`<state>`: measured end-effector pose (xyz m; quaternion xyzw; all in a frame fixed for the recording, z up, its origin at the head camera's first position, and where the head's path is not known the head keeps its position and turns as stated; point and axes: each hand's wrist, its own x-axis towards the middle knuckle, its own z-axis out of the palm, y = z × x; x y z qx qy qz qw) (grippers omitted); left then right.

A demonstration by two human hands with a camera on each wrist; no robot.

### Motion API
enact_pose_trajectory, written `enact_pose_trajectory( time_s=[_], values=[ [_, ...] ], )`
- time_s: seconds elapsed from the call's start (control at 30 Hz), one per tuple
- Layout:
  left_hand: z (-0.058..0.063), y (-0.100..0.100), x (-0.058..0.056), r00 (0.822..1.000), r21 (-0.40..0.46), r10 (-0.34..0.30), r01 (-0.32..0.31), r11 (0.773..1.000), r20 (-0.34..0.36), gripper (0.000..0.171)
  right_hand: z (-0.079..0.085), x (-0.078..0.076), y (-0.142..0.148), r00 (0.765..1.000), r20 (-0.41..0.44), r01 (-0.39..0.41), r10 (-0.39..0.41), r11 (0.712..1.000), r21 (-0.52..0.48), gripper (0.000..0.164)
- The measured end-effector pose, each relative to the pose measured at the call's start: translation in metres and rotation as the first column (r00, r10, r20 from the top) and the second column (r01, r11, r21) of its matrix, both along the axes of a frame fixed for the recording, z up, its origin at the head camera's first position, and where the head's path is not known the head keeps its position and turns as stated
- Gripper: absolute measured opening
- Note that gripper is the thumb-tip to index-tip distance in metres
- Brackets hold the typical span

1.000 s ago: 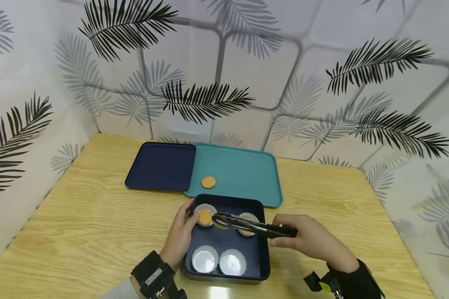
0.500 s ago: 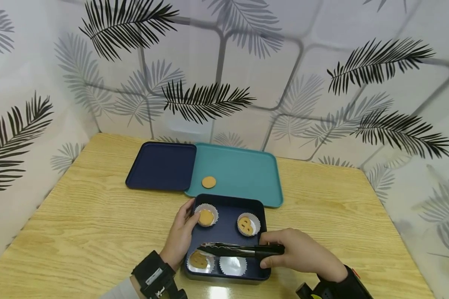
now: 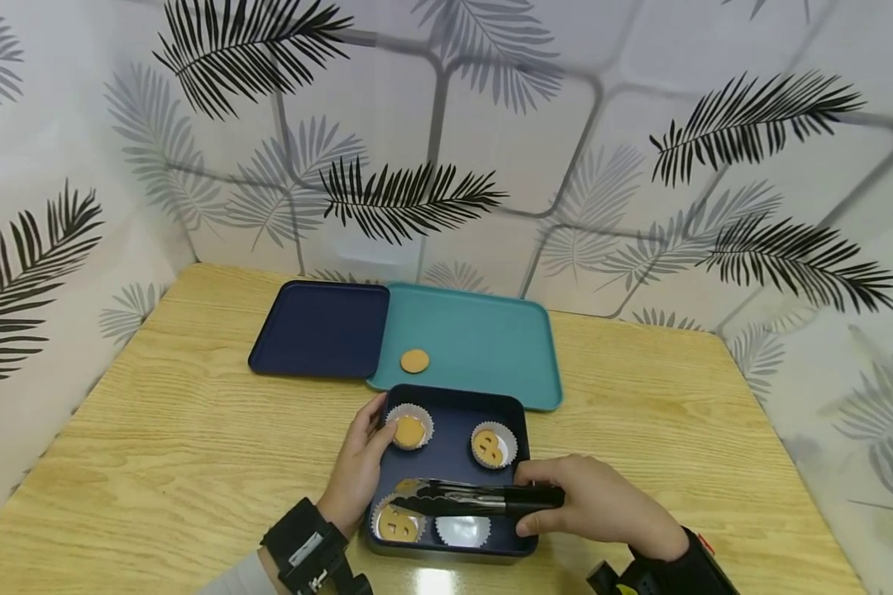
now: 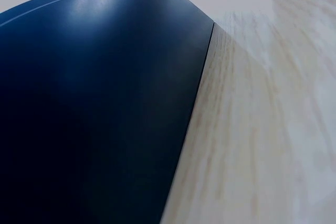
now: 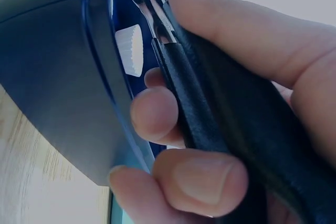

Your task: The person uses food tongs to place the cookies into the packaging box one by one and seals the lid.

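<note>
My left hand [image 3: 360, 464] holds the left wall of a dark blue box [image 3: 446, 473], its thumb over the rim close to a paper cup with a plain round cookie [image 3: 409, 430]. In my right hand [image 3: 591, 506] are tongs [image 3: 461, 498] with black handles [image 5: 210, 103], gripped between thumb and fingers. The metal tips hang over the front left paper cup, where a cookie with cut-out holes [image 3: 398, 525] lies; a patch of tan shows just behind the tips. Beside it stands a bare paper cup [image 3: 463, 533], partly hidden by the tongs.
Another holed cookie [image 3: 487, 447] sits in a paper cup at the box's back right. Behind the box lies a teal tray [image 3: 484, 347] bearing one round cookie [image 3: 414, 361]. A navy tray [image 3: 320, 330] overlaps its left side. All rest on a wooden table [image 3: 156, 446].
My right hand has brought the tongs from the back cups to the front left of the box. A holed cookie now lies in the front left cup. My left hand stays put.
</note>
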<state>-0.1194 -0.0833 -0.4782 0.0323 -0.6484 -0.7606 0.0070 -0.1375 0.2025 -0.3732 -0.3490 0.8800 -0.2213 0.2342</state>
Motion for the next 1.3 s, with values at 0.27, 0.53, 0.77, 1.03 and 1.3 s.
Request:
enact_pose_trajectory(
  time_s=[0.27,0.53,0.77,1.03,1.3],
  values=[
    [0.0,-0.001,0.0,1.0,-0.002,0.002,-0.002,1.0,0.006,0.052,0.003,-0.002,0.002,1.0,0.016,0.02,-0.02,1.0,0.0,0.032],
    [-0.001,-0.001,0.0,1.0,-0.005,0.0,0.0,1.0,0.01,0.051,0.008,-0.005,0.007,0.999,-0.046,0.015,-0.016,1.0,-0.02,0.034],
    [-0.002,-0.001,-0.001,1.0,-0.02,0.005,-0.005,1.0,0.024,0.051,0.014,-0.013,0.01,0.993,-0.103,0.046,-0.049,0.999,-0.025,0.032],
    [-0.002,-0.002,-0.002,0.999,-0.007,0.006,-0.006,1.0,0.033,0.051,0.021,-0.037,0.009,0.949,-0.244,0.199,-0.198,0.98,-0.019,0.051],
    [-0.001,-0.001,-0.001,1.0,-0.011,0.007,-0.007,1.0,0.018,0.052,0.011,-0.062,-0.001,0.895,-0.379,0.27,-0.235,0.962,0.041,0.058]
  ],
)
